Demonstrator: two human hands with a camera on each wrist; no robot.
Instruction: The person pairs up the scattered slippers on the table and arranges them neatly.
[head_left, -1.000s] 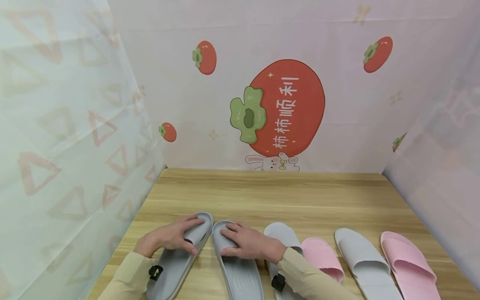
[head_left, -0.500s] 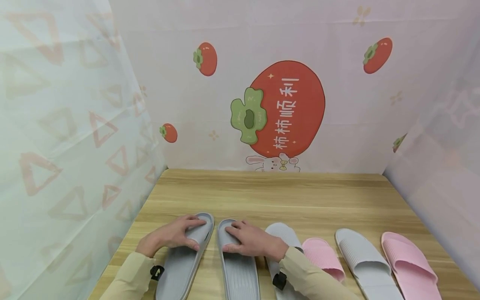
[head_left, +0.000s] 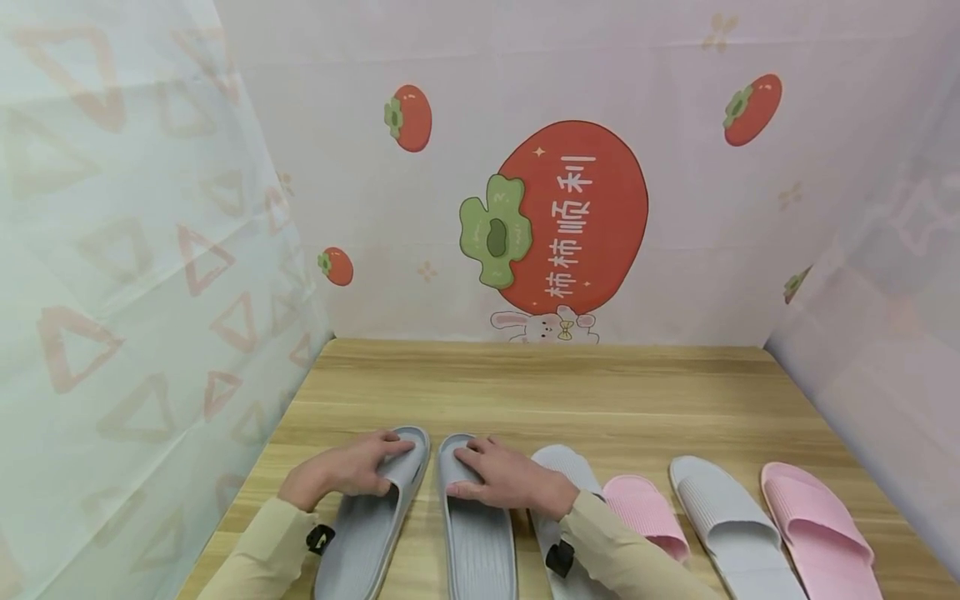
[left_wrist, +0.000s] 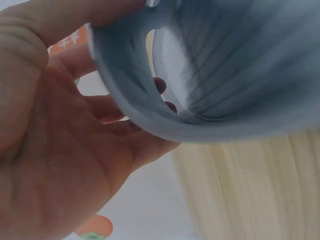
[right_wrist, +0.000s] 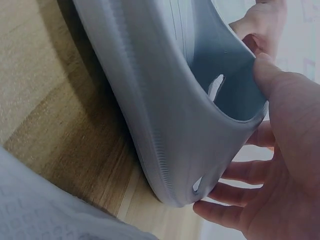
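Currently left hand [head_left: 347, 468] grips left grey slipper [head_left: 360, 546] by its strap [head_left: 402, 468], right hand [head_left: 510, 479] likewise pinches right grey slipper [head_left: 482, 550]; pair side by side on worktop [head_left: 525, 396]. Right sleeve [head_left: 611, 542] crosses ribbed pale slipper [head_left: 561, 467]; low outward sweep could knock that askew.

A back wall [head_left: 697, 208] with red fruit prints [head_left: 618, 225] stands behind the wood-grain worktop [head_left: 547, 392]; a triangle-patterned side wall [head_left: 165, 275] flanks its left.

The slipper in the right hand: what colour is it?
The slipper in the right hand is grey; this shows best in the head view.
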